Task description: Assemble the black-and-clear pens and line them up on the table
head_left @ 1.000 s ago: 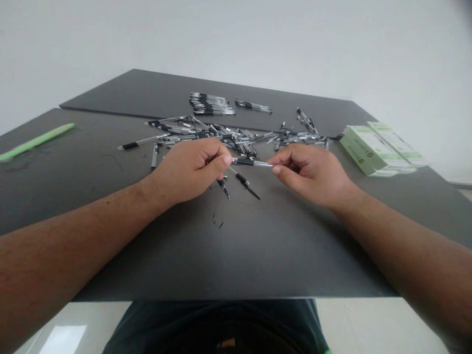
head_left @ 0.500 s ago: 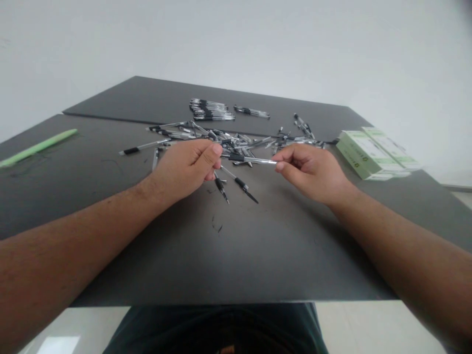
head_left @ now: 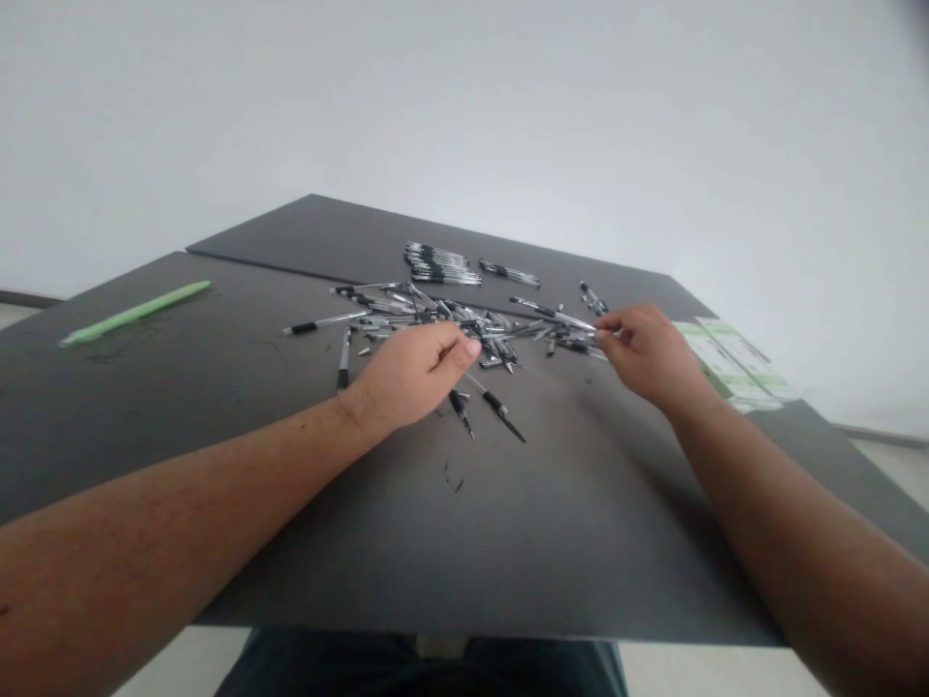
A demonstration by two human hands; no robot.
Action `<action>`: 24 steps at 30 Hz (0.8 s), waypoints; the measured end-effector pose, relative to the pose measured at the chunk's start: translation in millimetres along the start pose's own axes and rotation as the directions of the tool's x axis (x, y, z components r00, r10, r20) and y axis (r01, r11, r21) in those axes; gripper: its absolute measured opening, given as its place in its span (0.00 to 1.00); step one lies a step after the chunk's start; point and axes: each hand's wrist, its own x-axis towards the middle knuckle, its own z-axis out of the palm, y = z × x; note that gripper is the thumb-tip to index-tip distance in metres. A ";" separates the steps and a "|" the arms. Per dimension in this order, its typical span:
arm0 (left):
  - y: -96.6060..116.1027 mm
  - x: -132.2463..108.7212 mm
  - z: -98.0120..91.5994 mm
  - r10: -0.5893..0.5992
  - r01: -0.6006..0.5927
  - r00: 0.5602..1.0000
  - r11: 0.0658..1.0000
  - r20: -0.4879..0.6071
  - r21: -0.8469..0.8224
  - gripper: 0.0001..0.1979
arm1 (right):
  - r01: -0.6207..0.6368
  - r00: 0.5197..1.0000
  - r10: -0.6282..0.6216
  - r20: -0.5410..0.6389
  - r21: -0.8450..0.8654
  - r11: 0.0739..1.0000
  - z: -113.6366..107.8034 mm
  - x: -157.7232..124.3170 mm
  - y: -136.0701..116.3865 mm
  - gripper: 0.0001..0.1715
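Loose pens (head_left: 499,345) between, boxes (head_left: 738,356) alongside: right fingers (head_left: 616,319) tight on one pen (head_left: 557,315), left fingers (head_left: 459,357) curled, hold unclear.

Right hand (head_left: 649,355) pinches pen (head_left: 555,313) by one end; left hand (head_left: 419,376) curled, near side of pen pile (head_left: 451,310).

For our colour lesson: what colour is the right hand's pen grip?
The grip is black, clearest in the head view.
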 end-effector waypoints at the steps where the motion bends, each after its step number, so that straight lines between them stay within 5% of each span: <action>1: 0.8 -0.3 1.0 -0.004 0.004 1.000 1.000 -0.007 0.000 0.23 | -0.026 0.999 0.027 0.024 -0.046 0.999 1.1 10.9 4.1 0.17; 6: 6.4 -1.8 5.2 -0.011 0.011 1.000 0.999 0.010 -0.045 0.20 | -0.064 0.953 0.145 0.267 -0.290 0.955 24.9 82.5 4.0 0.23; 11: 6.6 -2.9 5.3 -0.028 0.032 0.999 0.997 0.043 -0.075 0.18 | -0.083 0.918 0.211 0.335 -0.358 0.930 70.3 139.8 3.6 0.24; 17: 8.9 -3.1 4.6 -0.057 0.062 0.994 0.996 0.090 -0.059 0.18 | -0.093 0.891 0.248 0.380 -0.383 0.919 111.2 168.1 12.8 0.24; 24: 10.4 -2.2 3.8 -0.044 0.052 0.989 0.997 0.143 -0.052 0.18 | -0.114 0.880 0.275 0.387 -0.391 0.913 131.1 181.4 16.7 0.21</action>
